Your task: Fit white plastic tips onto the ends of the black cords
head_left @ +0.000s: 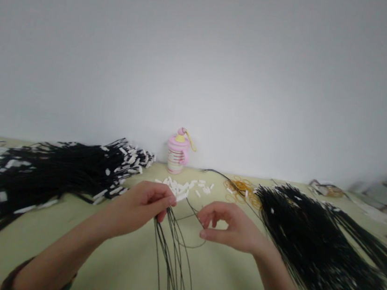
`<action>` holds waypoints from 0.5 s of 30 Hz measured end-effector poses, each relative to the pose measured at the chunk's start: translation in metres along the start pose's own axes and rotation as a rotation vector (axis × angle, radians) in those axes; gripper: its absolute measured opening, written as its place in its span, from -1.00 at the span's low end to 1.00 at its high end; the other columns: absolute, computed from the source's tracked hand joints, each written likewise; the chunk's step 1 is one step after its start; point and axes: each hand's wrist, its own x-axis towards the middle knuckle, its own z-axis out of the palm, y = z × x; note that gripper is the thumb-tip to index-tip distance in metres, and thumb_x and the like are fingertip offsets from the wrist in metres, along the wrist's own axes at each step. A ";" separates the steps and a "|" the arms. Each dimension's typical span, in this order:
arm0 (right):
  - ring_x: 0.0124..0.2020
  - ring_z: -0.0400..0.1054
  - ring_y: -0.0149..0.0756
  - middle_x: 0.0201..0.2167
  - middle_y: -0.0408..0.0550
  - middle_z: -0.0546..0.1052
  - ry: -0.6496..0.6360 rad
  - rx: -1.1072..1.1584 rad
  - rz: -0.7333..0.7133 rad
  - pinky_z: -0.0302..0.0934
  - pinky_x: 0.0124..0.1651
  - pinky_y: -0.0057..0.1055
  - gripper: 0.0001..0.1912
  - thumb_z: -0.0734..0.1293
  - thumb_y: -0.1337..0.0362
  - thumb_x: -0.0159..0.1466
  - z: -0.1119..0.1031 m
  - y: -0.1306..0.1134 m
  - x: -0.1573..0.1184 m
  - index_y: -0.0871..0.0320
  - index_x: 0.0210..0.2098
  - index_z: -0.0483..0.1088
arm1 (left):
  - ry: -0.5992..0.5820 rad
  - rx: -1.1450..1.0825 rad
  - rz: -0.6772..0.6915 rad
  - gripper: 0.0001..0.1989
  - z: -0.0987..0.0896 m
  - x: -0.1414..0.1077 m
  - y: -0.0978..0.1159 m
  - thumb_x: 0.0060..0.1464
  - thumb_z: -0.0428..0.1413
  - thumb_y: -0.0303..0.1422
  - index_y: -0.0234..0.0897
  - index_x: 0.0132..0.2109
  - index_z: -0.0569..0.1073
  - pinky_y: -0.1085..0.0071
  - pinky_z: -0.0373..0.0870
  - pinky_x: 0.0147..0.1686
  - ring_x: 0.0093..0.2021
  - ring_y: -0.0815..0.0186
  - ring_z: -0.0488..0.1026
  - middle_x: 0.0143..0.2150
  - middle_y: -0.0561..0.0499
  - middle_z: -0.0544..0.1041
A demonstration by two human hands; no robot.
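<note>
My left hand (153, 203) is closed in a pinch around a bundle of thin black wires (174, 260), whose loose lengths hang down toward me. White sleeve pieces (182, 196) show just beyond its fingertips; whether one is in the pinch I cannot make out. To the right, my right hand (224, 224) has its fingers curled and thumb tip close to them. A single thin black wire (191, 206) runs up to these fingertips. A thin loop of wire (191, 247) curves between the two hands.
Small white sleeves (204, 186) lie scattered behind my hands, beside tan rubber bands (242, 188). A pink cup (177, 155) stands against the wall. Black wires with white ends (81, 164) are heaped left; another black wire pile (318, 245) spreads right across the pale green table (111, 266).
</note>
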 end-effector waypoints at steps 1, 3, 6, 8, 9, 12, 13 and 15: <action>-0.45 0.30 -0.45 -0.43 -0.12 0.46 -0.010 0.010 -0.010 0.24 -0.37 -0.50 -0.77 0.41 0.23 0.07 0.004 -0.003 0.000 0.21 -0.30 0.43 | -0.002 -0.034 -0.005 -0.68 0.000 0.000 0.001 0.15 -0.05 -0.19 -0.29 -0.44 0.41 0.51 0.12 -0.49 -0.55 0.39 0.26 -0.58 0.09 0.40; -0.50 0.26 -0.48 -0.46 -0.14 0.43 0.048 -0.001 -0.065 0.20 -0.44 -0.53 -0.82 0.38 0.27 0.11 0.014 -0.010 -0.001 0.20 -0.29 0.42 | 0.002 -0.118 -0.009 -0.70 -0.001 -0.001 0.003 0.14 -0.04 -0.20 -0.30 -0.40 0.44 0.51 0.13 -0.47 -0.53 0.39 0.27 -0.59 0.10 0.40; -0.44 0.25 -0.45 -0.38 -0.12 0.40 0.369 -0.149 -0.216 0.20 -0.40 -0.50 -0.76 0.34 0.38 0.11 0.025 -0.024 -0.004 0.15 -0.19 0.37 | 0.024 -0.215 -0.003 -0.72 -0.002 -0.002 0.004 0.13 -0.02 -0.21 -0.30 -0.37 0.45 0.50 0.14 -0.44 -0.52 0.38 0.28 -0.61 0.11 0.39; -0.42 0.23 -0.42 -0.43 -0.14 0.35 0.579 -0.279 -0.304 0.19 -0.35 -0.48 -0.77 0.33 0.44 0.10 0.030 -0.035 -0.009 0.15 -0.22 0.36 | 0.037 -0.239 -0.003 -0.72 -0.002 -0.003 0.004 0.13 -0.01 -0.21 -0.30 -0.36 0.46 0.49 0.14 -0.43 -0.51 0.38 0.28 -0.61 0.11 0.39; -0.41 0.23 -0.41 -0.46 -0.14 0.33 0.635 -0.330 -0.337 0.18 -0.33 -0.47 -0.81 0.32 0.45 0.10 0.031 -0.039 -0.012 0.15 -0.27 0.35 | 0.040 -0.246 -0.007 -0.72 -0.002 -0.002 0.004 0.13 -0.01 -0.21 -0.30 -0.35 0.47 0.49 0.13 -0.43 -0.50 0.38 0.28 -0.61 0.11 0.40; -0.39 0.25 -0.39 -0.47 -0.11 0.33 0.617 -0.392 -0.387 0.18 -0.31 -0.47 -0.89 0.30 0.47 0.13 0.034 -0.049 -0.020 0.17 -0.37 0.36 | 0.044 -0.271 -0.025 -0.72 0.000 -0.001 0.005 0.13 0.00 -0.21 -0.32 -0.34 0.47 0.48 0.12 -0.43 -0.50 0.38 0.27 -0.61 0.10 0.39; -0.39 0.26 -0.40 -0.47 -0.11 0.35 0.570 -0.389 -0.385 0.18 -0.32 -0.48 -0.90 0.29 0.47 0.14 0.036 -0.050 -0.022 0.17 -0.38 0.36 | 0.043 -0.285 -0.028 -0.72 0.001 -0.001 0.005 0.13 0.01 -0.22 -0.33 -0.35 0.47 0.48 0.12 -0.43 -0.50 0.38 0.27 -0.61 0.10 0.39; -0.44 0.26 -0.43 -0.48 -0.12 0.37 0.469 -0.369 -0.363 0.16 -0.38 -0.51 -0.91 0.27 0.46 0.17 0.039 -0.049 -0.023 0.17 -0.38 0.37 | 0.031 -0.324 -0.018 -0.73 0.002 -0.001 0.006 0.13 0.01 -0.23 -0.34 -0.35 0.47 0.48 0.12 -0.43 -0.50 0.39 0.27 -0.61 0.09 0.39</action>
